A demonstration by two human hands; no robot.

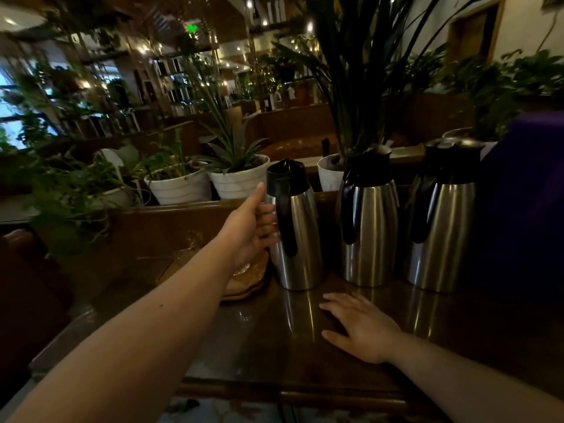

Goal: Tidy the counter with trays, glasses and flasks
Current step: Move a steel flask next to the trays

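Three steel flasks with black lids and handles stand in a row on the dark wooden counter point(274, 346). My left hand point(250, 227) is against the left side of the left flask point(300, 236), fingers wrapped around its body beside the handle. The middle flask point(370, 227) and the right flask point(442, 227) stand untouched. My right hand point(363, 326) lies flat on the counter in front of the middle flask, fingers spread, holding nothing. Under my left wrist sits a round woven tray point(244, 285) with a clear glass point(242, 268) on it, partly hidden.
White plant pots point(180, 187) point(241, 181) stand on a ledge behind the counter's raised back rail. Another white pot point(329, 175) with a tall plant is behind the middle flask. A purple shape point(531, 193) fills the right edge. The counter's front edge runs below my arms.
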